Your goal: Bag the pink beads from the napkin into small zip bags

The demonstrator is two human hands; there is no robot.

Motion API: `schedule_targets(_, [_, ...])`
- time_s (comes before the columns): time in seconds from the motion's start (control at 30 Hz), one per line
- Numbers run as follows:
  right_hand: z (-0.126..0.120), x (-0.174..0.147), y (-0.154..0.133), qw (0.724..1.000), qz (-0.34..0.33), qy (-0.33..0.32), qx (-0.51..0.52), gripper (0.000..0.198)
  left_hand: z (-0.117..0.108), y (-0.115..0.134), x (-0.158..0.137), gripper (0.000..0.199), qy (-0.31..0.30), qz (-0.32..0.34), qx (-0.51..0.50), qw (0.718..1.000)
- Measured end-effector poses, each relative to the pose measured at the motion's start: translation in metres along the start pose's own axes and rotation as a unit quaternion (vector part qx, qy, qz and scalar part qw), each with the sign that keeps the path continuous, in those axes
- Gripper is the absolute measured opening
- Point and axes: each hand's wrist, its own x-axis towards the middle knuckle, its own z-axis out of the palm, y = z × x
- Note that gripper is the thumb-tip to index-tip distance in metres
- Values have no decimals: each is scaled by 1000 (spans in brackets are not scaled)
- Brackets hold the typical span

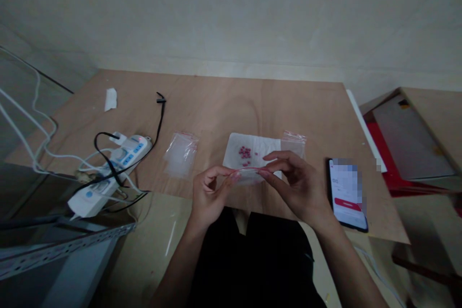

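Observation:
My left hand [212, 190] and my right hand [298, 185] pinch the two ends of a small clear zip bag [250, 175] by its red-lined top edge. They hold it near the table's front edge, and I cannot make out whether anything is in it. Just beyond lies a white sheet [266, 144], tissue or paper, with several small red pieces [245, 152] clustered on it. Partly behind my right hand, another clear zip bag [294, 138] rests at the sheet's right end. To the left lie more clear zip bags [181, 151] with red seal lines.
A white power strip [133, 151] with tangled cables sits at the table's left. A black cable [161, 115] reaches toward the middle. A phone [348, 195] with a lit screen lies right of my right hand. A white scrap [110, 99] is at the back left of the wooden table [216, 101].

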Motion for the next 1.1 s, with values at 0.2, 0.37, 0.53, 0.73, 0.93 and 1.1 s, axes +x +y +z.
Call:
schedule_targets(0.2, [5,-1,7,994,68,-11,82,40,1,8,0,15,-13,-16,2,1000])
schedule_targets(0.37, [9,-4,9,995,79,-13,51,17,0,7,0,14,-43,-17,19,999])
schedule_targets(0.53, [10,-6,8,998,51,-24,23,14,1,3,-1,11,-56,-19,16,998])
schedule_targets(0.73, [19,-6,7,995,55,-31,72,18,4,4,-3,13,-48,-10,31,998])
schedule_targets(0.93, [19,-9,7,999,31,-20,40,21,4,-1,-4,19,-79,-29,19,996])
schedule_targets(1.1, [13,-12,14,995,62,-57,55,17,6,0,-2,18,-113,-58,3,992])
